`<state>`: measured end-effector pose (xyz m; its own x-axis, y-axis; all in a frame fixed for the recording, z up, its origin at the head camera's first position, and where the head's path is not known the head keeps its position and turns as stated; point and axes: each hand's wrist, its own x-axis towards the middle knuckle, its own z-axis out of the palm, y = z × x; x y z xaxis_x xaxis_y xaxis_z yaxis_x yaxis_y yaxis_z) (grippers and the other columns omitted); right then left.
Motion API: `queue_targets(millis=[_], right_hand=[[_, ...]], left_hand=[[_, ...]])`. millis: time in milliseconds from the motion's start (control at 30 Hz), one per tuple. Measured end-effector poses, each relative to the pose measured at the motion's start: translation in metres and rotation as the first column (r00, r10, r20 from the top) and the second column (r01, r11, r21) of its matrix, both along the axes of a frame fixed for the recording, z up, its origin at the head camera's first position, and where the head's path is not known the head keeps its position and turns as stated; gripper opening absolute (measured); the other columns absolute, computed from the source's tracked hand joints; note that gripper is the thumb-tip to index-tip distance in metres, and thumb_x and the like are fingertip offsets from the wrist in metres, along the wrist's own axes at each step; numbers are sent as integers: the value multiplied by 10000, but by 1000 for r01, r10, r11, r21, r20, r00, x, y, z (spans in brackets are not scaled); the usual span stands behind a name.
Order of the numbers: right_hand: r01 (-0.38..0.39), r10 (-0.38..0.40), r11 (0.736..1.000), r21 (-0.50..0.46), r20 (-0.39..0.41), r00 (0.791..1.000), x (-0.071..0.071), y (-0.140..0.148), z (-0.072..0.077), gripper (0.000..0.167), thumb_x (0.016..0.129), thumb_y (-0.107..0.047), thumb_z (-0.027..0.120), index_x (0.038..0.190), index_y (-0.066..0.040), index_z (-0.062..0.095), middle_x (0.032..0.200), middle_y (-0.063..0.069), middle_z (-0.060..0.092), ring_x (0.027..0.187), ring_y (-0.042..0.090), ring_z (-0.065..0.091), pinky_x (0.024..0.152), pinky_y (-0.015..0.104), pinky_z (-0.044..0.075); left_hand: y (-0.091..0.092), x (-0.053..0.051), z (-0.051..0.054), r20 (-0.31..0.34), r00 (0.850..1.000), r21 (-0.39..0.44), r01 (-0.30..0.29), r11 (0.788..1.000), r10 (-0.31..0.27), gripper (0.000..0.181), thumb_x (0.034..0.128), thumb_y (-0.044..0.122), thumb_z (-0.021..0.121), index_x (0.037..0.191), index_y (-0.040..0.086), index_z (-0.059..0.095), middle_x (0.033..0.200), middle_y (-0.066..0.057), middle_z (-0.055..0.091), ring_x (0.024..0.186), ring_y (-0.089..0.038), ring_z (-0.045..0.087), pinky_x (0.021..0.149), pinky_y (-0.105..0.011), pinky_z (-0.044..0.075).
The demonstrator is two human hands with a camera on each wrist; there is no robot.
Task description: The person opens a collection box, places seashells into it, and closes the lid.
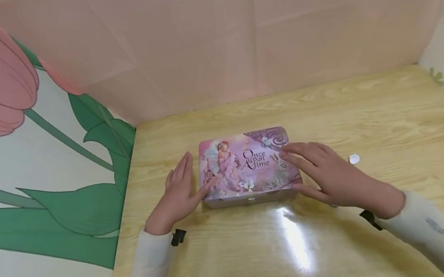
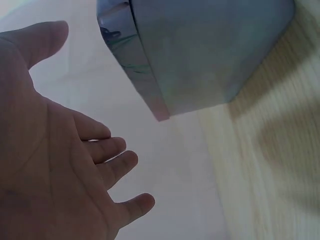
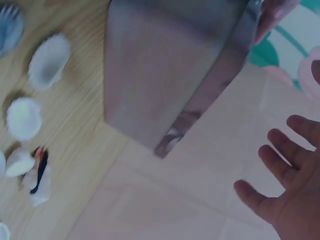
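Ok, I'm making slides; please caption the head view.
Left hand and right hand flank a closed pink box on a table.

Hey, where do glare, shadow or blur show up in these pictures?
Head view: a bright white glare streak on the table, in front of the printed box; left wrist view: soft-edged shadows on the table beside the box, whose near side looks dim; right wrist view: the box's surface looks blurry, and the white shells lack crisp detail.
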<state>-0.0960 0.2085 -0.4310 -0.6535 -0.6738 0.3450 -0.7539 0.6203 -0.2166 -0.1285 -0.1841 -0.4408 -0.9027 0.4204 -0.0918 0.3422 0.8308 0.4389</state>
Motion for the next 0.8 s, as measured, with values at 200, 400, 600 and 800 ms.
queue_targets(millis=[200,400,600,800], right_hand=[[-142,140,978,-152,-24,990,23,-19,0,538,982,-397,538,1402,-62,506,1369,51,524,1214,230,512,1007,408,420],[-186,230,938,-294,123,966,43,-36,-17,391,940,-192,638,1312,-98,565,1190,-62,614,1078,104,597,964,204,463],[-81,191,938,-336,308,932,57,-44,-45,364,919,-100,670,1272,-94,583,1115,-8,656,965,116,643,836,282,560],[25,138,940,-339,446,884,64,-50,-65,467,953,-180,652,1375,-31,519,1274,93,614,1058,216,639,911,377,541]], left_hand=[[-4,5,-2,27,1000,5,14,1000,-14,913,982,565,444,1551,63,-65,1631,-76,-62,1485,-221,-17,1192,-519,29],[-1,10,-4,57,997,32,44,999,-46,931,964,568,488,1562,74,-26,1633,-64,-24,1483,-207,11,1191,-514,98],[4,14,-7,13,994,56,109,992,-110,1005,906,595,579,1573,110,5,1639,-54,0,1483,-177,20,1182,-510,157],[5,18,-8,3,992,62,128,990,-129,1007,896,596,593,1575,118,23,1639,-50,-1,1480,-199,55,1175,-511,182]])
